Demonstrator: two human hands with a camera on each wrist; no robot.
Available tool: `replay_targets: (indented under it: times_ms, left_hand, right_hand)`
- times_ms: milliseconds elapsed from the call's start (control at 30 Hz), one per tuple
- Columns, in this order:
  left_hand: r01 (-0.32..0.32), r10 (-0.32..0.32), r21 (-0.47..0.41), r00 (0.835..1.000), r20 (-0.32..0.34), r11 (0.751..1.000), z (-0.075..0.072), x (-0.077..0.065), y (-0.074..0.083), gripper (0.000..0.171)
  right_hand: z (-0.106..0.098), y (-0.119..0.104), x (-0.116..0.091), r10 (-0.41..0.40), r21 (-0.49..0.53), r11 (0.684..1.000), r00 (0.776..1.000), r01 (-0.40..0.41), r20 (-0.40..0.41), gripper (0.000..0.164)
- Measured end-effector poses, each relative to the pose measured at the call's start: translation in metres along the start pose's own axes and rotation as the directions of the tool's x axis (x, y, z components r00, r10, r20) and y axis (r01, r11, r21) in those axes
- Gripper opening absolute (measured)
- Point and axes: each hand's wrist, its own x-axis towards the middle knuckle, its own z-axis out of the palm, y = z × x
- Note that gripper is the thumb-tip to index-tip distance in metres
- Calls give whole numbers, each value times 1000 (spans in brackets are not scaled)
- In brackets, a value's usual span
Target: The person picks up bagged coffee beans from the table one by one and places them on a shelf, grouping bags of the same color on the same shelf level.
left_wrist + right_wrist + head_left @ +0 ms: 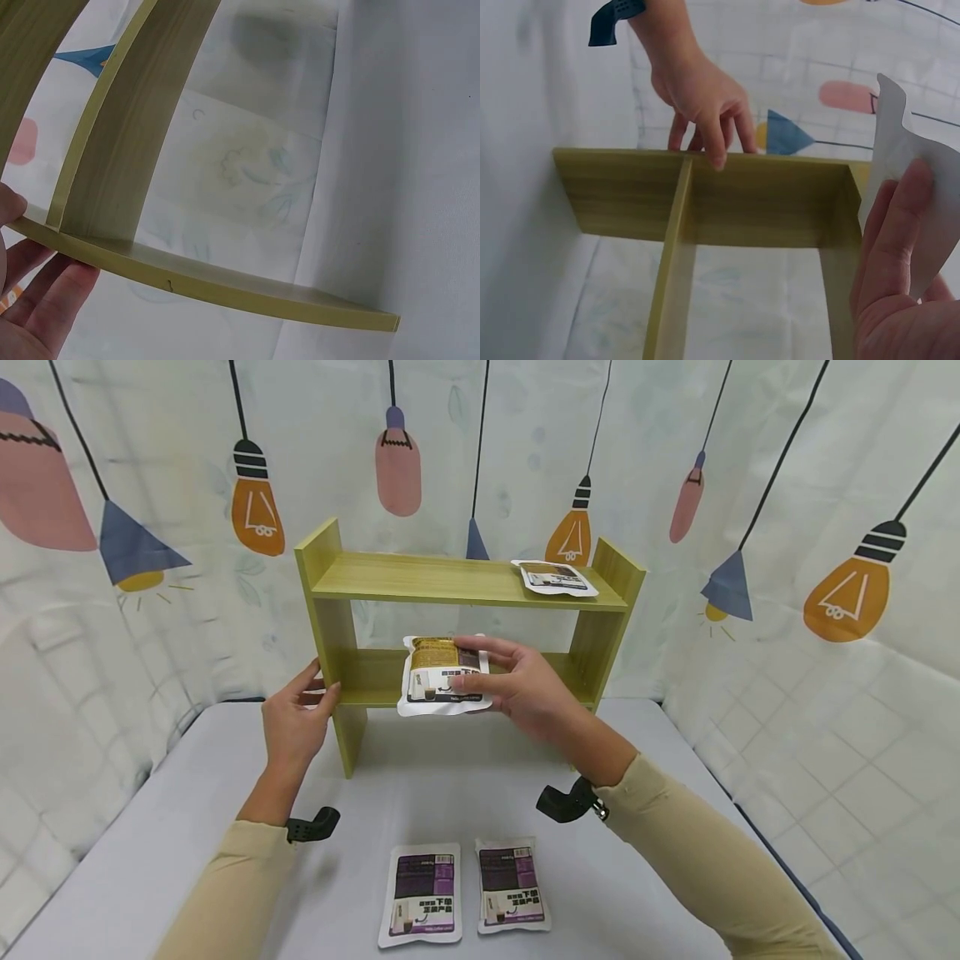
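A small two-tier wooden shelf (405,578) stands on the table. My left hand (295,717) grips the front edge of its left side panel, thumb on the inner face and fingers outside, as the left wrist view shows around the panel (225,291). My right hand (517,681) pinches a white packet (431,681) with a yellow-brown and white label, thumb on top and fingers beneath. It is held in front of the opening between the two boards. The packet's plain white back (900,142) faces the right wrist camera.
A similar packet (555,578) lies at the right end of the top board. Two packets with purple labels, one on the left (422,893) and one on the right (513,885), lie on the white table (615,893) in front. A printed curtain (525,435) hangs behind.
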Motion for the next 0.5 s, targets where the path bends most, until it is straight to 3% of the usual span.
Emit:
replay_targets:
  times_ms: [500]
  left_hand:
    - [-13, 13, -12, 1000, -3, 1000, 0, 0, 0, 50]
  right_hand:
    - [6, -8, 5, -11, 30, 999, 1000, 11, -4, 56]
